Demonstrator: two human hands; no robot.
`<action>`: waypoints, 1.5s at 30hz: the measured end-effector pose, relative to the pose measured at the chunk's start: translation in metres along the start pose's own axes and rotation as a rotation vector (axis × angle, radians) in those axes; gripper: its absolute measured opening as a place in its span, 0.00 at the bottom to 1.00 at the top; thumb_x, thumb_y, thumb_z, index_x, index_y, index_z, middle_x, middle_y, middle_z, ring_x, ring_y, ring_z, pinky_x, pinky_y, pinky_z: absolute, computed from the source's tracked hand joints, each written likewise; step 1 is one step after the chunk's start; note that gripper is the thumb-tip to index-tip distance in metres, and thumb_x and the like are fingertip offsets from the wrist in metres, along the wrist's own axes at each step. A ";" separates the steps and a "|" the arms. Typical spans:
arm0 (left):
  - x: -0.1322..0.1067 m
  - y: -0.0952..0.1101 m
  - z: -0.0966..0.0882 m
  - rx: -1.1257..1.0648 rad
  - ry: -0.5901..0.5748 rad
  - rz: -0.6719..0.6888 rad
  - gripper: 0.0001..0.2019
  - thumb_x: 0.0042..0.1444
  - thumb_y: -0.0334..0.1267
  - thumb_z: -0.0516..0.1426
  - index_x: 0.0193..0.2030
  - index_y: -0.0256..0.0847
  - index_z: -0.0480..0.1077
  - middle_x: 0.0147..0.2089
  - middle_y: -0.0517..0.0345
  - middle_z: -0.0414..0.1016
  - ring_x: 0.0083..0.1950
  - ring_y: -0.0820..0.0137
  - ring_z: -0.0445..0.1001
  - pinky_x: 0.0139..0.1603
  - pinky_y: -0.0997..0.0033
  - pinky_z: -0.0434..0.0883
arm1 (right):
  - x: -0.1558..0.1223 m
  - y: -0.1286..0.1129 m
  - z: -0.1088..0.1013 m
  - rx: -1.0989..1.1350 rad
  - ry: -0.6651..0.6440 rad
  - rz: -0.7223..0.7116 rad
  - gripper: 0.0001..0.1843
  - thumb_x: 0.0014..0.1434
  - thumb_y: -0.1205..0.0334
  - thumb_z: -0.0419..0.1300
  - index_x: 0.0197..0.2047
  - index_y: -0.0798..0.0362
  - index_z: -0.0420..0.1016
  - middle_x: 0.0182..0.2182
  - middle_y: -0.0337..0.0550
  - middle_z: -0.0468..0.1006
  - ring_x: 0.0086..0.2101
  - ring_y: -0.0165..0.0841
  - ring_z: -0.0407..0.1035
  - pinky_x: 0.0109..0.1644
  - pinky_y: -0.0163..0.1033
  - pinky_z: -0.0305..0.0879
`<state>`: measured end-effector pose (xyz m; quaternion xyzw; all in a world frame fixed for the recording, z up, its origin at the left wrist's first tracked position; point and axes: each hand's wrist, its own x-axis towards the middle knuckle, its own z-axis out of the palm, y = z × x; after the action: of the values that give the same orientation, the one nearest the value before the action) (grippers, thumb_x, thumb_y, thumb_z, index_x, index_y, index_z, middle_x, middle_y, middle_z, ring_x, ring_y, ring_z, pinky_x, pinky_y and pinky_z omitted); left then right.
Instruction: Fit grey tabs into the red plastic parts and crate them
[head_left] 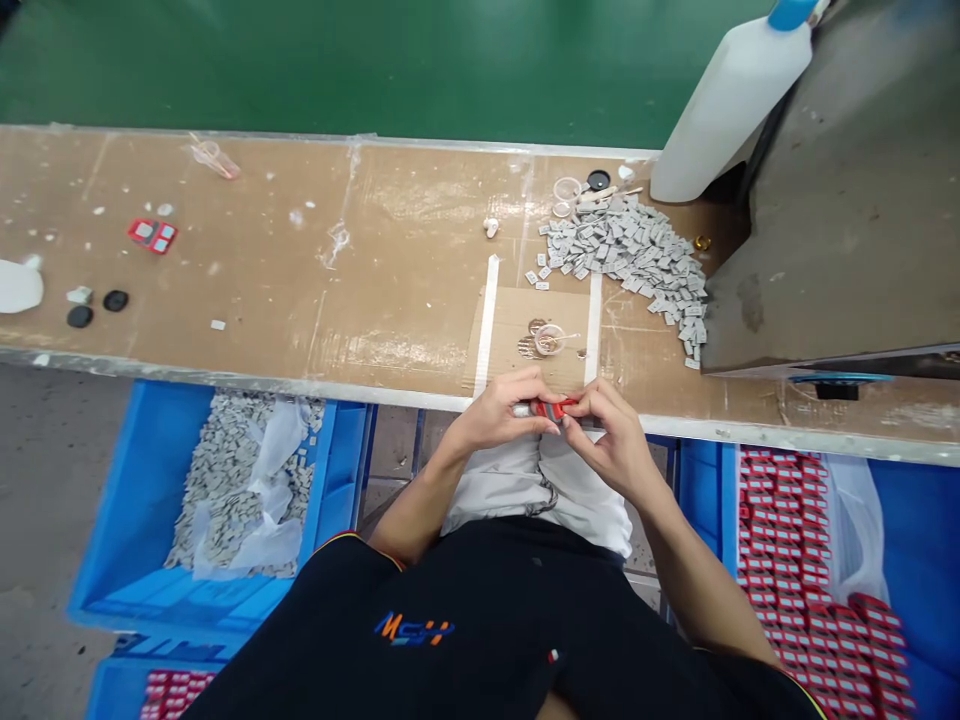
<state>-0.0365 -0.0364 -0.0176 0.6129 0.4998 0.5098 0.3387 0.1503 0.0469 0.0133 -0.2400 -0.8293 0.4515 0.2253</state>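
Between my hands, at the bench's front edge, is a small red plastic part (553, 409) with a grey area on it. My left hand (501, 410) is closed on its left side, fingers and thumb pinching it. A small whitish piece (521, 409) shows at the left fingers; its kind is unclear. My right hand (611, 437) pinches the red part's right end with thumb and fingertips. Just beyond my hands, a small clear cup (550, 339) with a thin stick in it rests on a taped cardboard piece (502, 345).
Many small grey plates (630, 250) are heaped at right, beside a white bottle (731, 110) and a metal box (832, 190). Another red part (152, 235) lies at left. Below the bench, a blue bin (124, 500) holds grey plates; another (729, 520) holds red parts.
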 end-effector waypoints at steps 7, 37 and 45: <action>-0.001 0.001 0.001 0.016 0.054 0.044 0.18 0.61 0.48 0.64 0.50 0.36 0.78 0.37 0.53 0.76 0.38 0.69 0.74 0.41 0.69 0.73 | -0.004 0.002 -0.005 0.031 0.028 0.001 0.01 0.67 0.62 0.60 0.40 0.48 0.73 0.38 0.44 0.76 0.39 0.36 0.74 0.40 0.40 0.72; -0.003 0.005 0.009 -0.340 0.148 -0.356 0.21 0.60 0.51 0.63 0.50 0.35 0.77 0.47 0.44 0.83 0.46 0.63 0.83 0.47 0.68 0.80 | -0.014 -0.010 0.010 -0.013 0.176 -0.002 0.15 0.65 0.60 0.63 0.54 0.48 0.69 0.45 0.47 0.79 0.40 0.37 0.76 0.45 0.43 0.76; -0.004 0.014 0.011 -0.266 0.179 -0.424 0.19 0.60 0.51 0.63 0.46 0.35 0.77 0.46 0.42 0.84 0.42 0.63 0.85 0.42 0.68 0.82 | -0.048 -0.011 -0.032 -0.166 0.265 0.076 0.15 0.66 0.58 0.62 0.54 0.48 0.72 0.44 0.46 0.81 0.39 0.37 0.77 0.45 0.43 0.76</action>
<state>-0.0222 -0.0432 -0.0088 0.3971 0.5737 0.5408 0.4698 0.2046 0.0333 0.0306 -0.3466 -0.8171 0.3540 0.2949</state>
